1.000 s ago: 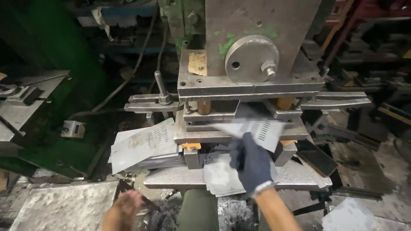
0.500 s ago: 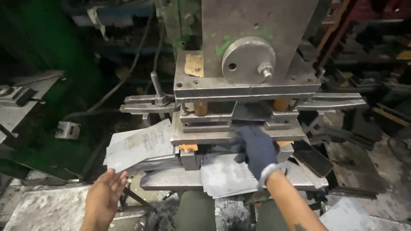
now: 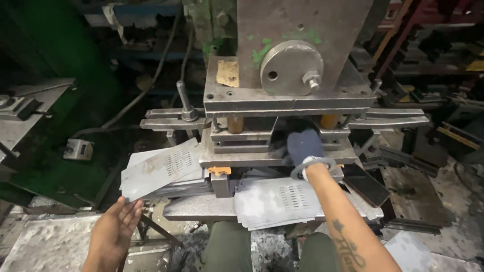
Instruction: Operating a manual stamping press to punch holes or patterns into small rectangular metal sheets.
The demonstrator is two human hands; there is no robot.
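My right hand, in a dark blue glove, reaches into the gap between the plates of a heavy steel press; its fingers are hidden inside. My bare left hand is open, with its fingertips at the lower corner of a stack of grey perforated metal sheets left of the press. A second pile of perforated sheets lies on the press bed in front of me, under my right forearm.
An upright lever stands at the press's left side. A dark flat plate leans at the right. A small grey box and a metal bench are at the left, and a rough metal plate lies below my left hand.
My right hand carried a perforated sheet from in front of the press into the gap. My left hand rose from the bottom edge toward the left stack.
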